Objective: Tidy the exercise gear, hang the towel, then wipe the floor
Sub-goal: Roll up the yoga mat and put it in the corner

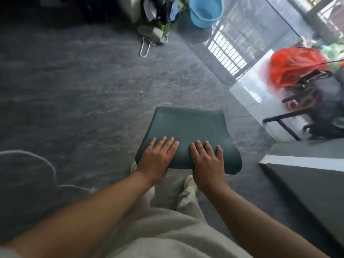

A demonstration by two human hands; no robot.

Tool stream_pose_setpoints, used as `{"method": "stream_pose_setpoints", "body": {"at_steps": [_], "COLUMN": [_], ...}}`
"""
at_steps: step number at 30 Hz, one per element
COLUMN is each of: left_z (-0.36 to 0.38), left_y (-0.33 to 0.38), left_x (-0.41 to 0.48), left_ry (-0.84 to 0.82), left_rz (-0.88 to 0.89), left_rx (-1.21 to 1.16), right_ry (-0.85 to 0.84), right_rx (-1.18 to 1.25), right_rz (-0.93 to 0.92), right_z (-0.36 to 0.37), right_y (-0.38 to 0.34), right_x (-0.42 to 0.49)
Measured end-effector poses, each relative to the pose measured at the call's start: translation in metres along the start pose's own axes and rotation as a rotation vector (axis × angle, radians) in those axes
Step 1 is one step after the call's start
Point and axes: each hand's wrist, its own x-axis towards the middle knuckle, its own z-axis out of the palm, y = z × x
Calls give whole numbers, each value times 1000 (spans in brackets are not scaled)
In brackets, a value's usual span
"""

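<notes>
Your left hand (157,157), right hand (208,162): both flat, fingers straight, side by side, pressing near end of dark green foam exercise mat (186,125). Mat lies on grey floor (83,90), just beyond your feet. Blue plastic bucket (205,11) far.

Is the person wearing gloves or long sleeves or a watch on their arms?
No. The left hand and right hand are bare, with no gloves, rings or watch. Both forearms are bare too; no long sleeves show.
</notes>
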Motion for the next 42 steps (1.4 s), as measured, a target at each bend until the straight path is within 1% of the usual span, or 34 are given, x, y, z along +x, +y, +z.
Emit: {"method": "stream_pose_setpoints", "body": {"at_steps": [5,8,13,16,22,26,31,35,39,42], "left_z": [-56,-73,-83,-90,-90,-89,-90,-92,-90,-82], "left_y": [35,62,116,151,223,268,305,327,345,364], "left_x": [2,-2,-21,-43,-71,-79,-75,-78,-87,-98], "left_ry": [-29,-33,10,20,13,-33,-19,-52,-85,-98], "left_rz": [237,327,367,431,681,837,1066,1216,1368,1465], "left_rx": [89,149,193,219,281,326,365,419,389,408], "right_ry": [66,104,137,164,198,207,188,150,106,95], "right_rx": [109,138,110,118,214,254,277,279,301,316], "right_rz": [242,314,379,453,694,831,1077,1213,1354,1450], "right_z": [-32,-42,-45,-43,-32,-31,-26,-31,-30,-24], "right_y": [8,19,43,47,53,56,45,35,20,9], "right_x": [-59,-92,-147,-192,-288,-339,-368,-385,-403,-422]}}
